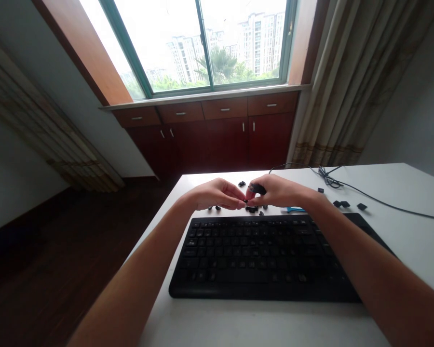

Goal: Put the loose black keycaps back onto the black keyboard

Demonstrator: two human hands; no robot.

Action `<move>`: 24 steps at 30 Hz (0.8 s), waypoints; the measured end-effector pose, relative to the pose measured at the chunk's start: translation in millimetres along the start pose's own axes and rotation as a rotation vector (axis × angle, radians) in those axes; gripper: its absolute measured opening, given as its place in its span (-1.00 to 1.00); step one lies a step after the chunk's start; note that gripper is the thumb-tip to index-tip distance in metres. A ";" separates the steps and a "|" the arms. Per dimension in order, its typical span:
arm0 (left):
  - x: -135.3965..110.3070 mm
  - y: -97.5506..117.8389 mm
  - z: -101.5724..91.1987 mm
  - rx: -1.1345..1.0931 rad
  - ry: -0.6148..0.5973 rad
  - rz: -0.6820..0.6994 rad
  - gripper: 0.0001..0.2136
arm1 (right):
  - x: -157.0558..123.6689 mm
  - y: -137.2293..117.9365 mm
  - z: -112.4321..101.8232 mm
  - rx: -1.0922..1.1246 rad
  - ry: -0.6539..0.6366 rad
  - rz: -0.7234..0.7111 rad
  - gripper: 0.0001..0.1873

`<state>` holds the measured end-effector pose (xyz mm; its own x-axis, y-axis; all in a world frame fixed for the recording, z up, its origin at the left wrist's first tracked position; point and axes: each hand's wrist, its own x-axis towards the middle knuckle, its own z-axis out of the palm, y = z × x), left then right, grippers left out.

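A black keyboard (264, 255) lies on the white table (401, 231) in front of me. Both hands hover just beyond its far edge, fingertips meeting. My left hand (219, 194) is pinched shut on a tiny black piece, probably a keycap part. My right hand (278, 191) is closed around a small black keycap (257, 188) and touches the same tiny piece. Several loose black keycaps (252, 209) lie on the table under the hands.
More loose keycaps (342, 204) lie to the right, beside a small blue tool (292, 209). A black cable (365, 193) runs across the table's far right. The table's left edge drops to a dark wooden floor. Cabinets (217, 130) stand under the window.
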<state>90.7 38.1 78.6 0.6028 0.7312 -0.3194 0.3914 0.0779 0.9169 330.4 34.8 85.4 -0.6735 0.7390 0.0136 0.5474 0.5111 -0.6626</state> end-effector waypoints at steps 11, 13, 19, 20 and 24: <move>-0.7 -1.2 -3.7 -0.035 -0.014 0.006 -0.58 | 0.0 -0.3 1.1 0.004 0.033 -0.060 -0.75; -1.0 -0.5 -3.3 -0.045 -0.016 0.005 -0.57 | 0.0 -1.0 1.1 0.002 0.036 -0.068 -0.76; -3.1 5.0 0.2 -0.041 -0.008 -0.003 -0.56 | -0.3 -3.3 -0.2 -0.044 0.039 -0.092 -0.78; -3.3 5.8 1.0 -0.039 -0.003 -0.003 -0.57 | -0.7 -3.8 -0.6 -0.049 0.038 -0.097 -0.79; -2.5 6.0 2.9 -0.043 0.021 -0.002 -0.58 | -2.9 -6.4 -2.5 -0.040 0.020 -0.100 -0.80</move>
<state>93.6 34.8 84.2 0.5873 0.7448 -0.3169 0.3624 0.1082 0.9257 330.1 30.5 91.4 -0.7158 0.6920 0.0934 0.4980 0.5996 -0.6265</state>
